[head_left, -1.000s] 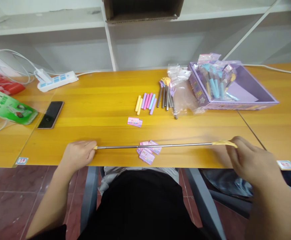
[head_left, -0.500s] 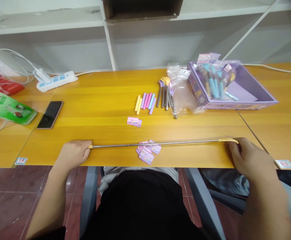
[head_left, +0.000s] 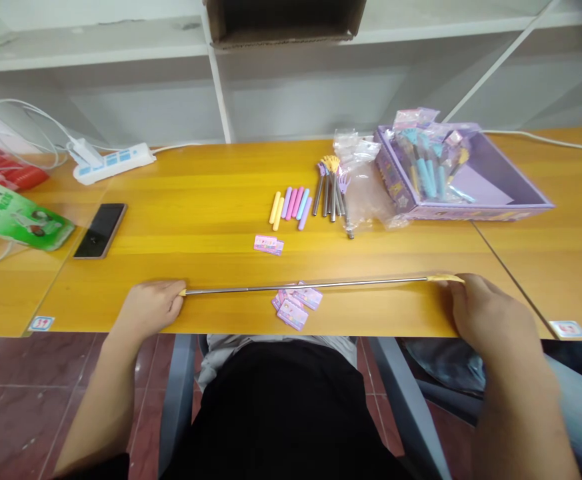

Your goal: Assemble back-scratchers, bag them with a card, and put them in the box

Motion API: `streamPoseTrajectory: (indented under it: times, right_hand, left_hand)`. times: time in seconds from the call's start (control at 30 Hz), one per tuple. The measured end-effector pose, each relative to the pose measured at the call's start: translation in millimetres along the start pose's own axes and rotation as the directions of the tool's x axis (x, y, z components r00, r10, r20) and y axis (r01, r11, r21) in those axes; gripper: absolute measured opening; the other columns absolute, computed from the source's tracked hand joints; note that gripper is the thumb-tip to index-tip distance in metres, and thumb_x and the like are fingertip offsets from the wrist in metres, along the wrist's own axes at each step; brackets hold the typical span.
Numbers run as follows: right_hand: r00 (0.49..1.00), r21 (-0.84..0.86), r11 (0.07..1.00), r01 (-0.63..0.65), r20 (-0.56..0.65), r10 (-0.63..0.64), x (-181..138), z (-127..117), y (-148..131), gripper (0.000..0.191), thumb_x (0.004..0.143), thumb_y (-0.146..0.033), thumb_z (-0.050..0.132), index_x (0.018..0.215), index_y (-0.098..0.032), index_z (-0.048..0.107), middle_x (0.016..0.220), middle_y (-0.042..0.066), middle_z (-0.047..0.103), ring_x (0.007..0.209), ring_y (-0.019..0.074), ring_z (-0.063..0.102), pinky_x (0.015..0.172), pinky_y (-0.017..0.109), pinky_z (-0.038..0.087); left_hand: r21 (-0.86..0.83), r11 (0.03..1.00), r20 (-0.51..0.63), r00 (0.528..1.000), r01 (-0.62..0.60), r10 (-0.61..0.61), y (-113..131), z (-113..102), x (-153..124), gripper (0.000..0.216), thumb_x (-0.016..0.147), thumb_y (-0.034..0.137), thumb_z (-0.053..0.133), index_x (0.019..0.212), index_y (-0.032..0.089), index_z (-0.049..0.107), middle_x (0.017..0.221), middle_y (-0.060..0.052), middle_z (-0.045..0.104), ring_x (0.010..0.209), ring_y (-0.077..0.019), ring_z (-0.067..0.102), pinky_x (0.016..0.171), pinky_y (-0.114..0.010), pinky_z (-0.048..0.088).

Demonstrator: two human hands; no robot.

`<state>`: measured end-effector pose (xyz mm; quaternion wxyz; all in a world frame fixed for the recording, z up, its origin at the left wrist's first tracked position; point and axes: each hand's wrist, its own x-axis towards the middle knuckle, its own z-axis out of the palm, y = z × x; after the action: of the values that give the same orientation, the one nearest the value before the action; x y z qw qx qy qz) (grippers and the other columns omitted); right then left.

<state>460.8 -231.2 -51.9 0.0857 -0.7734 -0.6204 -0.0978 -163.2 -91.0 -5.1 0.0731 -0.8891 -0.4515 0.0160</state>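
Observation:
A telescopic back scratcher point(head_left: 361, 283) stretches from side to side above the table's front part, its thin metal rod drawn out long. My left hand point(head_left: 151, 308) is closed around its left end, where a bit of yellow shows. At the other end, my right hand point(head_left: 493, 315) grips the yellow head, whose tip is partly hidden by the fingers. Beneath the rod lie several pink and purple cards point(head_left: 293, 313). Farther back are two overlapping cards point(head_left: 269, 245), several coloured handle sleeves point(head_left: 291, 205) and a bunch of collapsed back scratchers point(head_left: 331, 190).
A purple box point(head_left: 481, 212) with bagged blue-handled scratchers stands back right, with clear plastic bags point(head_left: 368, 193) beside it. On the left are a phone point(head_left: 101, 231), a power strip point(head_left: 115, 163) and a green bottle point(head_left: 21, 217). A shelf point(head_left: 91, 43) runs behind.
My right hand has moved a little to the left with the yellow head, and the rod has become slightly shorter. My left hand has stayed nearly in place.

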Motion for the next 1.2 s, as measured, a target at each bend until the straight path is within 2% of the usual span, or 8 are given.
streamPoseTrajectory:
  times: [0.13,0.33,0.5,0.6,0.73,0.93,1.03,1.2]
  right_hand:
    - [0.999,-0.056,0.997,0.054,0.006,-0.054,2.2,-2.0,-27.3,0.024,0.111,-0.033,0.050,0.102,-0.018,0.066,0.094,0.011,0.074,0.059,0.0154,0.047,0.061,0.032,0.028]
    - [0.963,-0.026,0.973,0.231,-0.137,-0.233,10.9,-3.0,-67.3,0.025,0.111,-0.030,0.050,0.101,-0.016,0.068,0.086,0.010,0.073,0.064,0.0185,0.058,0.060,0.033,0.025]
    - [0.894,-0.030,0.915,0.401,-0.205,-0.399,17.5,-16.6,-118.1,0.023,0.111,-0.027,0.052,0.095,-0.018,0.066,0.080,0.006,0.070,0.065,0.0189,0.058,0.064,0.033,0.032]
    - [0.848,-0.092,0.874,0.478,-0.211,-0.486,20.6,-18.5,-148.0,0.027,0.109,-0.025,0.054,0.084,-0.019,0.062,0.072,0.004,0.065,0.060,0.0170,0.053,0.062,0.034,0.030]
    - [0.818,-0.112,0.855,0.506,-0.252,-0.517,24.3,-18.4,-168.4,0.031,0.109,-0.023,0.056,0.078,-0.020,0.059,0.067,0.002,0.060,0.056,0.0156,0.047,0.060,0.034,0.026]
    - [0.725,0.001,0.753,0.658,-0.271,-0.633,17.3,-20.5,-199.5,0.033,0.109,-0.022,0.055,0.076,-0.021,0.057,0.069,0.002,0.060,0.060,0.0162,0.048,0.065,0.035,0.030]
    - [0.748,0.082,0.760,0.644,-0.274,-0.604,14.8,-13.3,-206.4,0.031,0.109,-0.023,0.057,0.077,-0.021,0.058,0.070,0.002,0.061,0.061,0.0160,0.051,0.065,0.034,0.033]
    - [0.798,0.283,0.746,0.602,-0.233,-0.555,15.8,-1.6,-197.6,0.030,0.108,-0.027,0.059,0.079,-0.022,0.059,0.071,0.000,0.064,0.061,0.0146,0.057,0.066,0.031,0.038]
  left_hand:
    - [-0.002,1.000,0.042,0.999,0.003,-0.003,20.7,-4.5,11.9,0.029,0.100,0.021,0.044,0.081,0.022,0.065,0.075,-0.006,0.075,0.068,-0.0238,0.070,0.059,-0.036,0.033]
    - [-0.003,0.997,0.095,0.993,0.074,-0.074,56.2,-15.6,31.3,0.027,0.099,0.021,0.046,0.083,0.022,0.068,0.076,-0.007,0.077,0.069,-0.0232,0.071,0.056,-0.033,0.030]
    - [-0.056,0.995,0.148,0.986,0.080,-0.071,91.5,-16.6,48.1,0.025,0.099,0.020,0.048,0.089,0.021,0.071,0.081,-0.008,0.080,0.074,-0.0246,0.076,0.058,-0.032,0.035]
    - [-0.096,0.991,0.155,0.985,0.090,-0.074,109.1,-15.5,56.3,0.026,0.099,0.020,0.048,0.090,0.020,0.072,0.082,-0.010,0.080,0.075,-0.0269,0.078,0.059,-0.033,0.039]
    - [-0.108,0.986,0.153,0.982,0.126,-0.109,123.5,-15.9,62.6,0.026,0.100,0.020,0.048,0.090,0.019,0.073,0.081,-0.012,0.080,0.073,-0.0269,0.078,0.059,-0.032,0.041]
    - [-0.215,0.976,0.139,0.990,0.045,-0.015,145.4,-11.5,65.2,0.024,0.099,0.017,0.050,0.092,0.018,0.073,0.083,-0.012,0.080,0.078,-0.0268,0.078,0.062,-0.033,0.042]
    - [-0.210,0.976,0.122,0.992,0.063,-0.038,147.9,-9.5,64.9,0.026,0.100,0.018,0.049,0.091,0.019,0.073,0.081,-0.011,0.079,0.076,-0.0250,0.077,0.061,-0.033,0.040]
    - [-0.219,0.975,0.122,0.992,0.039,-0.012,144.5,-9.9,65.0,0.024,0.099,0.018,0.050,0.091,0.020,0.073,0.082,-0.009,0.080,0.076,-0.0237,0.076,0.061,-0.033,0.040]
